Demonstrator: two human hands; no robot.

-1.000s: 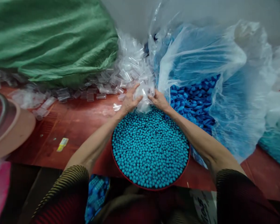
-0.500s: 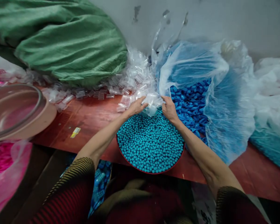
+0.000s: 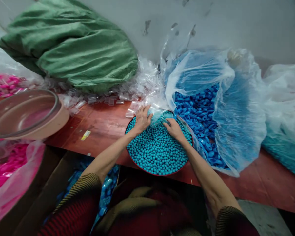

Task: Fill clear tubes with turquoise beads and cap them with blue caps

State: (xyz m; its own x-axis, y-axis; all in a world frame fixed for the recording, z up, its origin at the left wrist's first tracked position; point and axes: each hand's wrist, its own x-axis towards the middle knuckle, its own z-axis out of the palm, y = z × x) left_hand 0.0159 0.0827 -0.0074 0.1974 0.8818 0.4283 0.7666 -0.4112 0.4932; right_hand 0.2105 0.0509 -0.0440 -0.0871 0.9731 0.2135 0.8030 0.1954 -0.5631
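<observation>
A round red-rimmed basin (image 3: 159, 174) full of small turquoise beads (image 3: 159, 150) sits in front of me at the table edge. Over its far left side is my left hand (image 3: 143, 120), fingers spread, touching the beads beside some clear plastic pieces. My right hand (image 3: 174, 129) rests low over the beads at the far right side, its fingers bent but apart. Between and just beyond both hands, several clear plastic pieces (image 3: 159, 118) lie on the beads, partly blurred. More short clear plastic tubes (image 3: 147, 82) are heaped behind the basin.
An open plastic bag (image 3: 238, 121) of blue plastic parts (image 3: 199, 111) stands at right. At left are a pinkish basin (image 3: 51, 118), pink parts (image 3: 12, 164) in a bag, and a large green sack (image 3: 88, 49). A yellow-white label (image 3: 86, 135) lies on the red tabletop (image 3: 105, 131).
My hands have come nearer over the basin, bringing the clear pieces onto the beads. The left fingers have spread and the right hand has moved off the basin's far edge. The view has shifted slightly left.
</observation>
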